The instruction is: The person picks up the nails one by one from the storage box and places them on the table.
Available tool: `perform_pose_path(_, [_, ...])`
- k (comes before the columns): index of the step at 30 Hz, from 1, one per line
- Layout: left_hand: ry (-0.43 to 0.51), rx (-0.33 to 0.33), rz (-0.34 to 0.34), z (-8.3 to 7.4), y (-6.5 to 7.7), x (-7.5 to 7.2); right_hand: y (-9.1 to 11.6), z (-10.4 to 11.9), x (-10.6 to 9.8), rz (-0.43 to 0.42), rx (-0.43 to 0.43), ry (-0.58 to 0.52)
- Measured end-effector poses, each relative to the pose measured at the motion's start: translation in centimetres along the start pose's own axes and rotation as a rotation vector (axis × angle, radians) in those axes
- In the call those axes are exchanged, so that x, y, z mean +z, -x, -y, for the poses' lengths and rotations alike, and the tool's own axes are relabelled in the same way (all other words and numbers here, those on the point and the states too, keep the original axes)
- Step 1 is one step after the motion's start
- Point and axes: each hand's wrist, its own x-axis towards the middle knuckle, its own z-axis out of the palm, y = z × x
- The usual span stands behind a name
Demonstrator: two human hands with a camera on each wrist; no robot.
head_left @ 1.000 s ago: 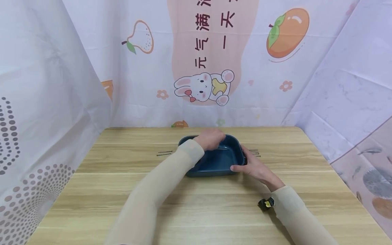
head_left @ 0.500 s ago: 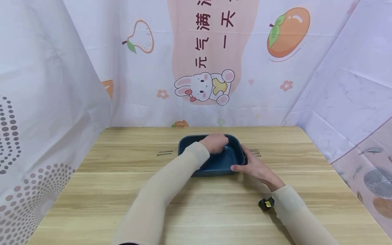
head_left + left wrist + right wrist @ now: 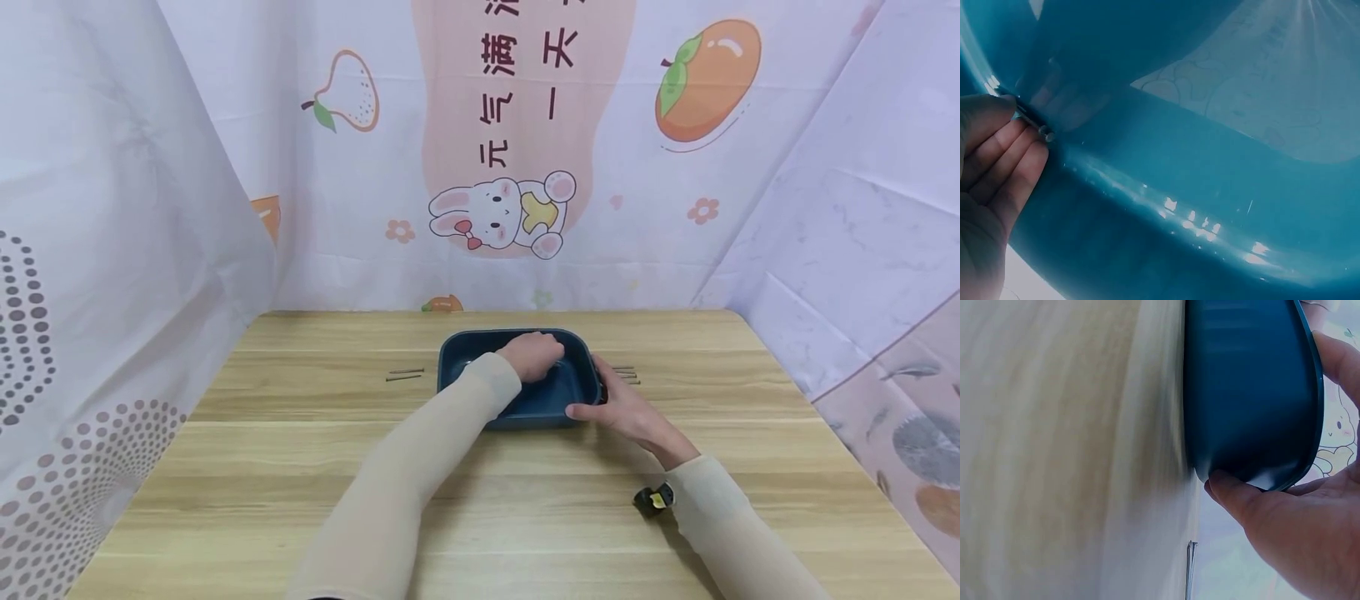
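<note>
A dark blue rectangular container (image 3: 543, 422) stands on the table near its back edge. My left hand (image 3: 534, 357) reaches down into it, knuckles up. In the left wrist view its thumb and fingers pinch thin metal nails (image 3: 1036, 126), two heads showing close to the container's glossy inner wall (image 3: 1147, 194). The shafts are mostly hidden by the fingers. My right hand (image 3: 624, 410) grips the container's right end, thumb on the front corner and fingers behind. In the right wrist view the right thumb (image 3: 1235, 495) lies against the dark blue wall (image 3: 1247, 394).
Two nails (image 3: 407, 371) lie on the table left of the container. Several more nails (image 3: 622, 372) lie just beyond its right end, some also in the right wrist view. A black wrist camera (image 3: 651, 500) sits at the right cuff. Printed cloth (image 3: 337, 275) rises behind the table.
My left hand has moved slightly right and toward me inside the container, coming down from near its back rim. My right hand and the container stay put.
</note>
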Motion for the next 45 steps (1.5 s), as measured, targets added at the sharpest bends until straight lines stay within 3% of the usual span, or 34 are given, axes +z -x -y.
perform_pose_path(15, [-0.074, 0.026, 0.021, -1.0, 0.0, -0.5, 0.0, -0.2, -0.2, 0.012, -0.031, -0.026])
perform_pose_path(33, [-0.113, 0.052, -0.003, -0.7, -0.1, 0.0, -0.1, -0.2, 0.1, 0.012, -0.029, -0.024])
perform_pose_path(39, [-0.172, 0.058, -0.016, -0.8, 0.4, -1.0, -0.1, 0.0, 0.1, 0.012, -0.048, -0.027])
perform_pose_path(45, [-0.155, 0.050, -0.005, -1.1, 0.8, -2.4, 0.0, -0.1, 0.0, 0.012, -0.034, -0.036])
